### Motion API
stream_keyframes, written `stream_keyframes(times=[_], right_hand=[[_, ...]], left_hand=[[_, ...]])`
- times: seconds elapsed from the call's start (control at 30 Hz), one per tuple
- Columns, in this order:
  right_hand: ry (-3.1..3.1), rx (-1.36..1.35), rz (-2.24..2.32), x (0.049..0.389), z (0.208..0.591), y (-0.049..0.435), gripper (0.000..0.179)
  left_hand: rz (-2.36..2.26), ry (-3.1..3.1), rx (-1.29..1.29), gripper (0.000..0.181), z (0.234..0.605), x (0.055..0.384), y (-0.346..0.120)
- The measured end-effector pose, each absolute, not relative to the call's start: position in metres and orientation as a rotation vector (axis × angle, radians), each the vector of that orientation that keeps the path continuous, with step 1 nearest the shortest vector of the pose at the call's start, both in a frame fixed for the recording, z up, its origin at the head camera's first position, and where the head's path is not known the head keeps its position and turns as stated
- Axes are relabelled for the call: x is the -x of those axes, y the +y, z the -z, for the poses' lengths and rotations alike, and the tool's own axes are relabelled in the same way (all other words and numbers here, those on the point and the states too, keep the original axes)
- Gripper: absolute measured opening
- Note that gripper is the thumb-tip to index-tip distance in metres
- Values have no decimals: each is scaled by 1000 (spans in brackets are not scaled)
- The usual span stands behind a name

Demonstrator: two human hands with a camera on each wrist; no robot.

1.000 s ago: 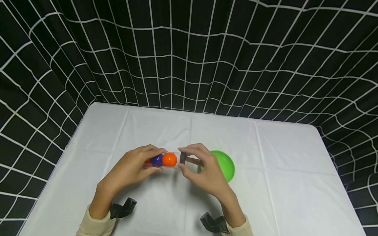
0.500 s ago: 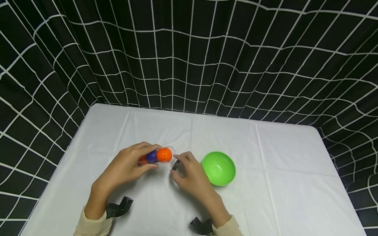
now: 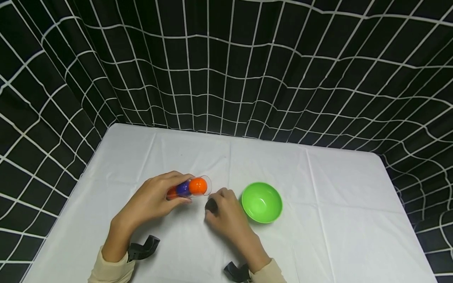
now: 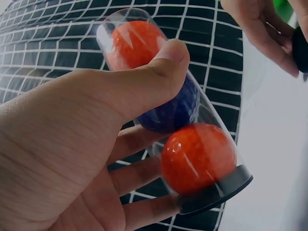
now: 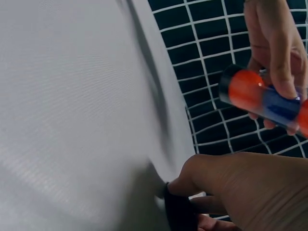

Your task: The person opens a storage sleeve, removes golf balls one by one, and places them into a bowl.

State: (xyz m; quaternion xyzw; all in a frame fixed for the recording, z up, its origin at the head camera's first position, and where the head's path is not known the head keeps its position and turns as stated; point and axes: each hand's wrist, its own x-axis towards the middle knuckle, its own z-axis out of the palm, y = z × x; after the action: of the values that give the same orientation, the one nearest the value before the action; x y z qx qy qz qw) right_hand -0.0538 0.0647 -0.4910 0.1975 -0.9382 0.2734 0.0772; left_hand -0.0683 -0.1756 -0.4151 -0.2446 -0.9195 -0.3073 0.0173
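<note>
My left hand grips a clear plastic tube, thumb on one side and fingers round the other. Inside it a blue ball sits between two orange balls, one orange ball lying near the uncapped end. A black cap closes the other end, as the left wrist view shows. My right hand pinches a loose black cap between thumb and fingers, low over the white cloth. This hand is just right of the tube's uncapped end, and its fingers partly cover the cap in the head view.
A green bowl stands on the white-covered table, close to the right of my right hand. Black curtain with white netting rises along the table's back and sides. Black mounts are strapped to both wrists.
My right hand has come away from the tube's end with the black cap, moving down and left. The left hand has shifted slightly left with the tube. More of the bowl shows.
</note>
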Motion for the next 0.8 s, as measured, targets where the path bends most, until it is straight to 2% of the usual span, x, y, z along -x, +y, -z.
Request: stream_keyframes(times=[0.27, 0.47, 0.6, 0.8], right_hand=[[-2845, -599, -838, 54, 495, 67, 27], [-2863, -609, -903, 54, 491, 69, 40], [-2825, -627, -1025, 56, 476, 75, 43], [-2594, -578, -1364, 62, 448, 98, 33]], left_hand=[[953, -2857, 754, 61, 415, 69, -173], [980, -2880, 697, 60, 416, 70, -171], [957, -2849, 707, 56, 417, 70, -171], [940, -2778, 752, 57, 417, 71, -170]])
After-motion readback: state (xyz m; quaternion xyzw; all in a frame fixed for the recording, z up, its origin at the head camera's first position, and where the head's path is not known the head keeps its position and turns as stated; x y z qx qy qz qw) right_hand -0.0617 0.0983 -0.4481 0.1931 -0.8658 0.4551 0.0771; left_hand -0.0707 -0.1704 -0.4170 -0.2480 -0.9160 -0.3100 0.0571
